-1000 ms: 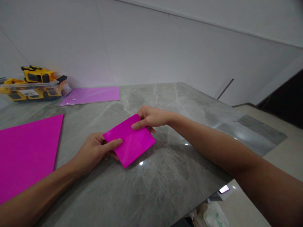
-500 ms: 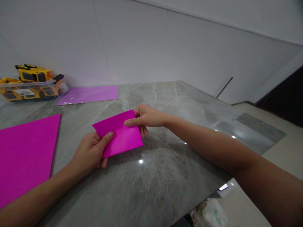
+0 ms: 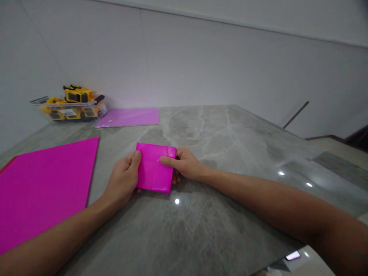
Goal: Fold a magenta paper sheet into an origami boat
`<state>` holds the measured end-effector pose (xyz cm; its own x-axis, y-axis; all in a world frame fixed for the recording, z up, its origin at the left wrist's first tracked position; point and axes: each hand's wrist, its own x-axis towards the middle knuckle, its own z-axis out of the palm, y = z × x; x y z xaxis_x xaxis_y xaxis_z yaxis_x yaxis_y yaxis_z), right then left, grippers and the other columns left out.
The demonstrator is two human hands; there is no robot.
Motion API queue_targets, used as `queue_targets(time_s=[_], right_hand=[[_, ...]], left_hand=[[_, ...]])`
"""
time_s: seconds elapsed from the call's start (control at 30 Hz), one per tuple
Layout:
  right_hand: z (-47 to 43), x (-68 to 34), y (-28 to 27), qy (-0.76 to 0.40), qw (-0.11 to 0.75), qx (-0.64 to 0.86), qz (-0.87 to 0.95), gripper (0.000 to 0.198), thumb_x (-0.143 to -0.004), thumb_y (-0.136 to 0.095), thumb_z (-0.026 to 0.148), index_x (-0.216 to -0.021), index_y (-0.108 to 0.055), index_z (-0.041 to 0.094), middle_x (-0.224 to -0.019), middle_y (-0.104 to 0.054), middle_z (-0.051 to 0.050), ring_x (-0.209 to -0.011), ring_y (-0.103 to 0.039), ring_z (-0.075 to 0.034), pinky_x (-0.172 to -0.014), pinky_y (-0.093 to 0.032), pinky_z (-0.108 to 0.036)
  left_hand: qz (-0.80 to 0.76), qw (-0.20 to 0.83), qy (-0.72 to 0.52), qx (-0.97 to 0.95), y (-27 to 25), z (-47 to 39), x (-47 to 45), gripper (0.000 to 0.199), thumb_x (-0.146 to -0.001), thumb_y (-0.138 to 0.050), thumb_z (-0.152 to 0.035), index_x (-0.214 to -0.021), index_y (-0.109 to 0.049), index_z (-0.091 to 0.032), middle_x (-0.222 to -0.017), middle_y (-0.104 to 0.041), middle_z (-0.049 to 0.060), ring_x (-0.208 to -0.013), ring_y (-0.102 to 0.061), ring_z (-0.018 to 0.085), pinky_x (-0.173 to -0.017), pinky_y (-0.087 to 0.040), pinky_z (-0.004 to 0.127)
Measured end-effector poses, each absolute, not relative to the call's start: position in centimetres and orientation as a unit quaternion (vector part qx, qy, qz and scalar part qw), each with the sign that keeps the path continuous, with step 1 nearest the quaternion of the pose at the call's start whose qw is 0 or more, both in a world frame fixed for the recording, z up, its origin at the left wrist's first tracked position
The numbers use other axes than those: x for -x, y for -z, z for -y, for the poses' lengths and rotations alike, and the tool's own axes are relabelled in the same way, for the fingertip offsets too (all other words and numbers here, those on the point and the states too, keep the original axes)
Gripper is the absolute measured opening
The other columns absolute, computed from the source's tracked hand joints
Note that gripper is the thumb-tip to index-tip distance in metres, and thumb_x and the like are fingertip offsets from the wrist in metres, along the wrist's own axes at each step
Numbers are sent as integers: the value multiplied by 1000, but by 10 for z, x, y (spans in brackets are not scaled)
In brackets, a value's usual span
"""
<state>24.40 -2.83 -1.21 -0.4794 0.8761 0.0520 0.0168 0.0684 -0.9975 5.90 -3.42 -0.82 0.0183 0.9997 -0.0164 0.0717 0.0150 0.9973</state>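
Left grip (image 3: 123, 178), right grip (image 3: 187, 164) now hold magenta square (image 3: 152, 172) straighter.

No text can be read. A white rectangular label (image 3: 68, 112) sits on the front of a clear plastic box (image 3: 63, 104) holding yellow toy vehicles (image 3: 78, 95), at the back left; any print on it is too small and blurred to make out. A second pale label (image 3: 102, 109), on the box's right end, is equally illegible, with its letters, numbers or brand beyond telling.
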Motion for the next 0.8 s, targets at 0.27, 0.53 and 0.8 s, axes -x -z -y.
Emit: queue_targets(time_s=[0.27,0.53,0.8], right_hand=[[30,-252,10,-637,311,326,625,59,-76,-59,66,-50,-57,14,-40,-56,0,-29,-45,-6,-29,-32,-16],[30,-252,12,-586,445,383,559,60,-75,-60,68,-45,-50,16,-33,-44,4,-27,-34,-5,-29,-21,-18],[24,-253,11,-599,519,391,468,49,-69,-72,61,-59,-58,14,-49,-57,0,-42,-50,-10,-41,-38,-21]], left_hand=[[-565,296,-426,-641,-11,39,-53,47,-89,-41,-48,-50,-37,-21,-45,-37,-4,-40,-33,10,-37,-22,24],[-538,479,-335,-608,-2,40,-53,53,-80,-45,-68,-54,-44,-22,-37,-45,-5,-28,-36,10,-29,-25,20],[-424,513,-207,-717,0,45,-45,72,-88,-36,-64,-32,-45,-19,-27,-40,0,-29,-32,6,-39,-27,20]])
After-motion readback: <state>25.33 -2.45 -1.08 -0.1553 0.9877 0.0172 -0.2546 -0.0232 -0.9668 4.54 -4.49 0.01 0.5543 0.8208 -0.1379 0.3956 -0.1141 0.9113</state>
